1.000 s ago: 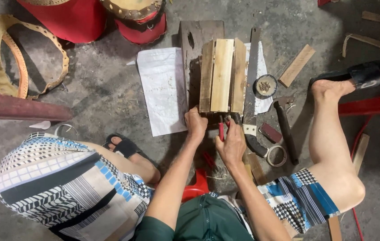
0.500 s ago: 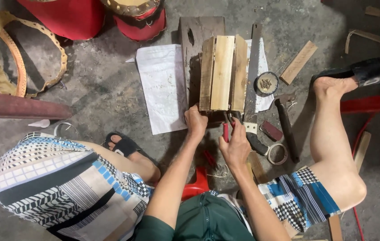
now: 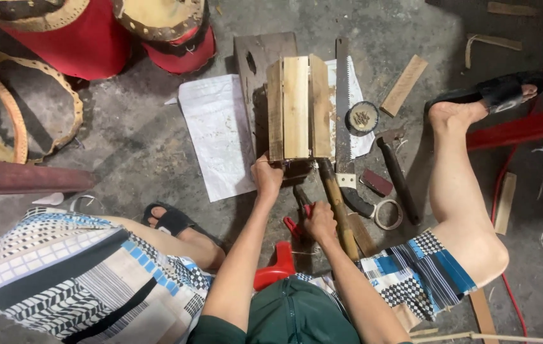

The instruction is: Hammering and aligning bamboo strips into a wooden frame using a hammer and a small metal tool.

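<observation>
A curved panel of pale wooden slats [image 3: 297,107] lies on a dark board [image 3: 260,57] on the concrete floor. My left hand [image 3: 267,175] grips the panel's near edge. My right hand [image 3: 320,221] is drawn back toward my body and holds red-handled pliers [image 3: 297,223]. A long wooden handle [image 3: 336,204] runs from the panel's near corner past my right hand. A hand saw [image 3: 344,114] lies just right of the slats.
White sheet [image 3: 215,134] left of the board. A round tin of nails [image 3: 362,118], hammer [image 3: 395,167], tape roll [image 3: 388,215] and wood strip [image 3: 404,85] lie to the right. Red drums [image 3: 86,32] at the back, a hoop [image 3: 4,108] at left, my legs on both sides.
My right hand has pulled away from the panel's near edge toward my body with the pliers. My left hand stays on the panel.
</observation>
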